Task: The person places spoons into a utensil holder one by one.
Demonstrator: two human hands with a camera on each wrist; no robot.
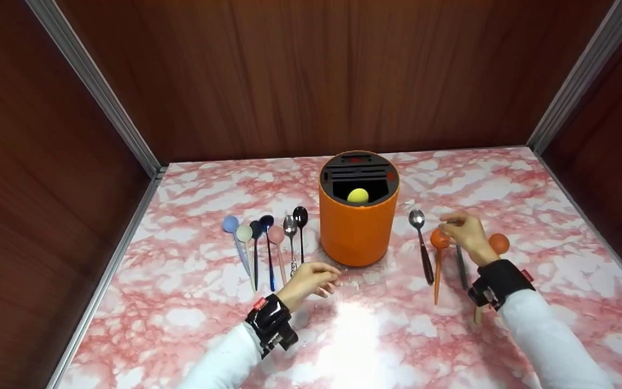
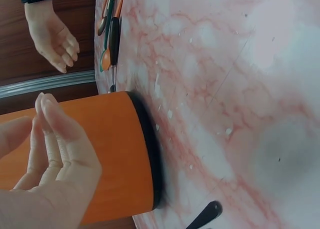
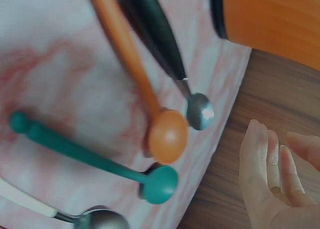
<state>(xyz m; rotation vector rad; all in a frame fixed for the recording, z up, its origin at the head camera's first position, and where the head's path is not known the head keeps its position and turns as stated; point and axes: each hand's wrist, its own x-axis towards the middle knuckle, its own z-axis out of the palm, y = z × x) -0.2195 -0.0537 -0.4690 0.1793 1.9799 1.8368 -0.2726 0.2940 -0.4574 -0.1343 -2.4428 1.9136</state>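
Note:
My left hand (image 1: pixel 311 282), empty and loosely bent, is above the table just in front of the orange cylindrical holder (image 1: pixel 357 232). In the left wrist view its fingers (image 2: pixel 70 144) overlap the holder's side. Over the spoons on the right is my right hand (image 1: pixel 466 236), its fingers (image 3: pixel 255 156) relaxed with nothing between them. Beneath and beside it lie an orange spoon (image 1: pixel 440 240), a green spoon (image 3: pixel 161 184) and a metal spoon with a dark handle (image 1: pixel 418 219). A spoon with a cream handle (image 3: pixel 27 199) lies at the outer side, partly covered by my wrist in the head view.
Several spoons lie left of the holder, among them a blue one (image 1: pixel 230 224), a pink one (image 1: pixel 276 234) and a black one (image 1: pixel 301 217). A yellow ball-like top (image 1: pixel 358 196) shows inside the holder's slotted black lid (image 1: pixel 338 162). Wood-grain panels (image 1: pixel 289 81) enclose the marbled table (image 1: pixel 192 346).

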